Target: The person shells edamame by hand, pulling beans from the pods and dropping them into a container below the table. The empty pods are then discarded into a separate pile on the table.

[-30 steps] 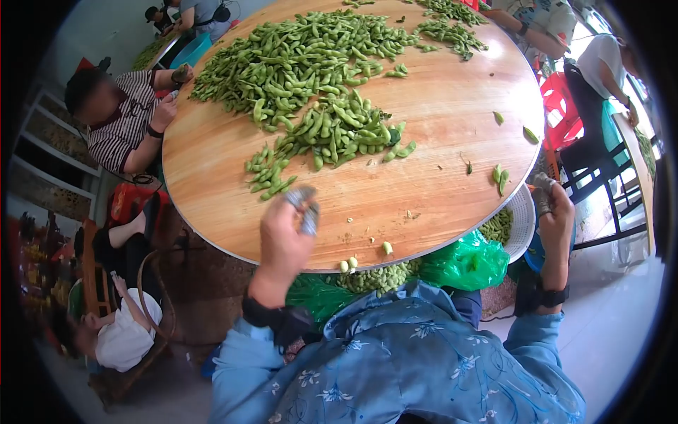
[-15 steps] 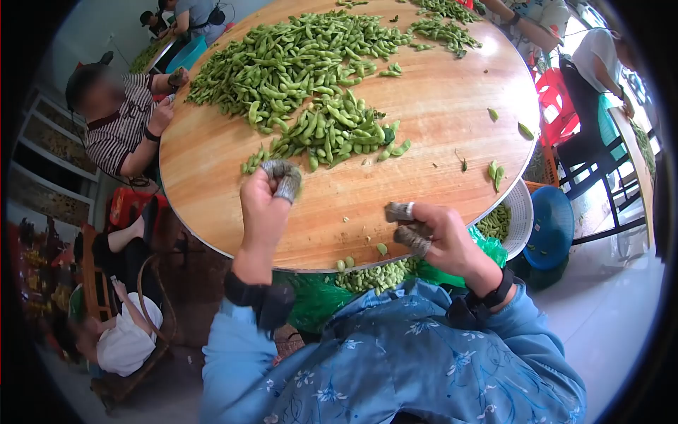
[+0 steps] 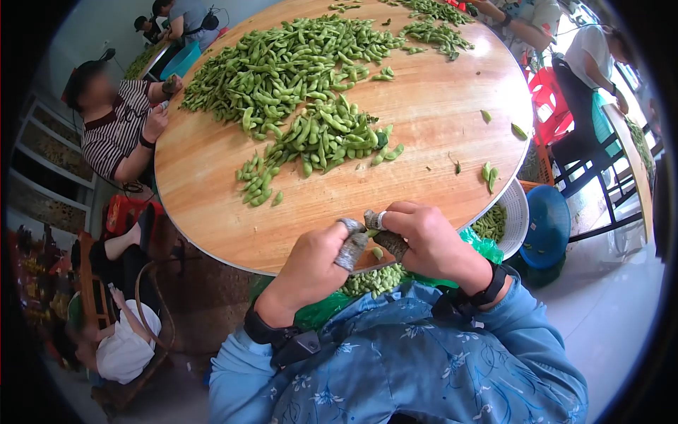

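Observation:
My left hand (image 3: 314, 265) and my right hand (image 3: 432, 239) meet at the near table edge, both closed in a pinch. Worn grey wraps cover their thumbs and index fingers. Between the fingertips sits a green soybean pod (image 3: 372, 232), mostly hidden by them. Just below it shows a loose bean (image 3: 378, 252). Under the hands, shelled beans (image 3: 373, 281) fill a green plastic bag (image 3: 326, 311) at my lap. Farther up the table lies a large pile of soybean pods (image 3: 282, 78), with a smaller heap (image 3: 325, 134) on its near side.
The round wooden table (image 3: 205, 205) spans the middle. At its right stand a white basket (image 3: 521, 219) holding pods and a blue basin (image 3: 547, 226). A person in a striped shirt (image 3: 106, 145) works at the left; others sit or stand around. Red stools (image 3: 551, 106) are at the right.
Both hands have come together over the near table edge, the left moving down and right from the small heap. A pod now shows between them. A few pods at the heap's near-left edge are uncovered.

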Demonstrator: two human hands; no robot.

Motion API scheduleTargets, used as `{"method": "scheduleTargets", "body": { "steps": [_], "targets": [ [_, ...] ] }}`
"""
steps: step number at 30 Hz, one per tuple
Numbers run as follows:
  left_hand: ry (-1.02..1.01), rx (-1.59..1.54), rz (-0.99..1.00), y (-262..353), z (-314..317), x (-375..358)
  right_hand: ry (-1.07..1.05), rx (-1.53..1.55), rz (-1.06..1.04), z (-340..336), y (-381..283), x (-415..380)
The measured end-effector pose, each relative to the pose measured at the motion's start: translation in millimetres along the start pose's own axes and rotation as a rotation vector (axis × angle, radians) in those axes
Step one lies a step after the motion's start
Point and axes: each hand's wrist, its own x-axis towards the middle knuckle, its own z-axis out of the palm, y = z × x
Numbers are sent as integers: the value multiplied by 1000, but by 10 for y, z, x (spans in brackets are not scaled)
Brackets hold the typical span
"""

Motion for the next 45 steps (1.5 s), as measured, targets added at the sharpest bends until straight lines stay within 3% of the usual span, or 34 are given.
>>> {"method": "scheduleTargets", "body": {
  "steps": [2, 4, 5, 7, 13, 27, 29, 30, 32, 34, 36, 40, 41, 42, 44, 45],
  "targets": [
    [-43, 15, -19, 18, 29, 28, -3, -46, -49, 6, 7, -17],
    [71, -186, -40, 23, 73, 30, 51, 128, 160, 45, 25, -64],
    [71, -185, -38, 32, 101, 20, 53, 127, 159, 71, 31, -90],
    [221, -71, 22, 44, 173, -24, 119, 810, 403, 117, 39, -154],
    [337, 369, 285, -41, 261, -10, -31, 1020, 514, 23, -17, -153],
    [348, 482, 381, -147, 300, -39, 0, 1220, 567, 171, 64, -132],
    [378, 161, 300, -155, 347, -35, -5, 1253, 529, 222, 101, -125],
    [376, 155, 291, -123, 344, -56, -8, 1256, 539, 243, 100, -129],
    [275, -342, -8, -32, 298, -73, 22, 1165, 425, 259, 110, -106],
    [296, -490, 0, -102, 358, -60, -1, 1160, 380, 255, 116, -94],
    [196, -1066, -193, -121, 362, -51, 9, 1067, 219, 252, 122, -66],
    [230, -1165, -318, -65, 379, -31, -29, 1062, 225, 233, 139, -67],
    [303, -725, -72, -137, 399, -29, -35, 1076, 309, 221, 116, -79],
    [314, -716, -66, -154, 360, -25, -36, 1086, 396, 196, 84, -79],
    [403, 200, 323, -178, 299, -32, -53, 1088, 463, 171, 43, -67],
    [381, 256, 274, -201, 308, -41, -65, 1167, 532, 189, 73, -82]
  ]
}}
